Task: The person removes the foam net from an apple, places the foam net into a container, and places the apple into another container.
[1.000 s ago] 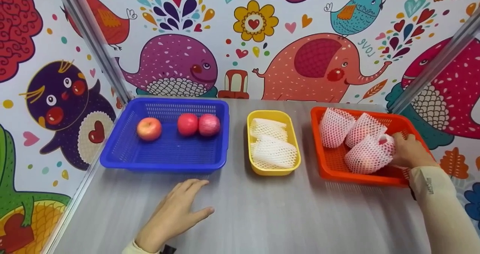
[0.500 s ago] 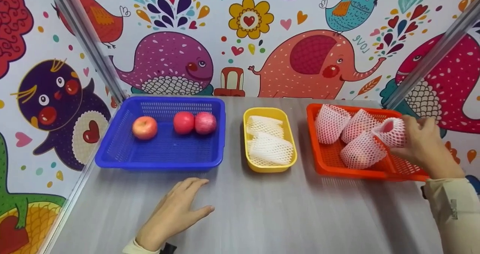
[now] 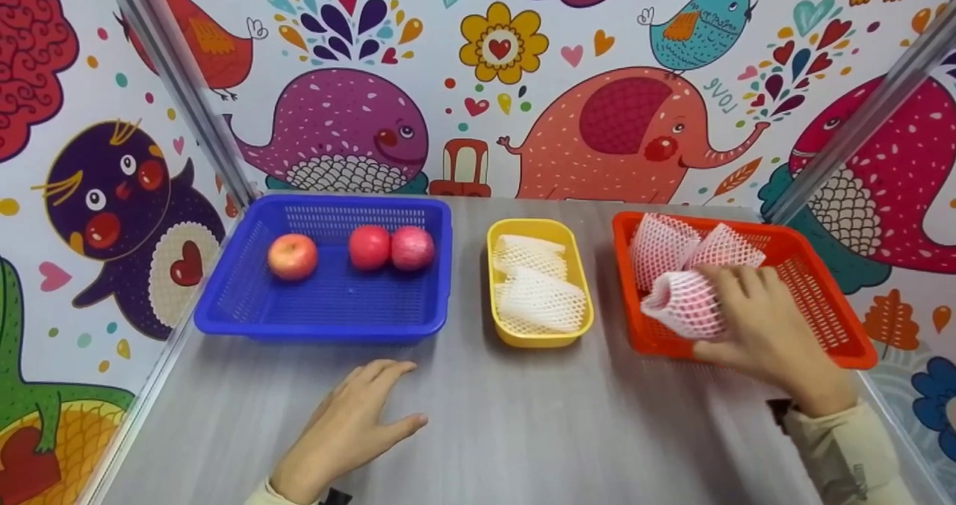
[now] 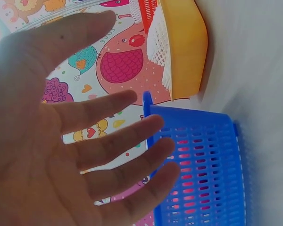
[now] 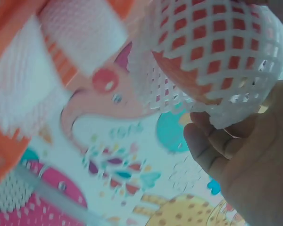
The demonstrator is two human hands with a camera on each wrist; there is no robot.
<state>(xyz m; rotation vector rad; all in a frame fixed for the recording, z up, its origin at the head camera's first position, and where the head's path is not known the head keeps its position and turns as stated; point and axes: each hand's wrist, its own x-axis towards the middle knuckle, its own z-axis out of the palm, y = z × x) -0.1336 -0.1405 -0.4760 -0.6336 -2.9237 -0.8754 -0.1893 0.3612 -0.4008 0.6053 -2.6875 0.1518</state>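
Bare left hand (image 3: 343, 424), bare right hand (image 3: 769, 333), pale beige right sleeve (image 3: 840, 445) with small grey lettering (image 3: 859, 482) on its fabric, matching pale beige left sleeve (image 3: 267, 494), small black piece (image 3: 780, 412) showing beside each sleeve

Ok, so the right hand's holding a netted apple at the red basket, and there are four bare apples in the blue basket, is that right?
Not quite: the head view shows three bare apples in the blue basket, not four. The right hand is indeed holding a netted apple at the red basket.
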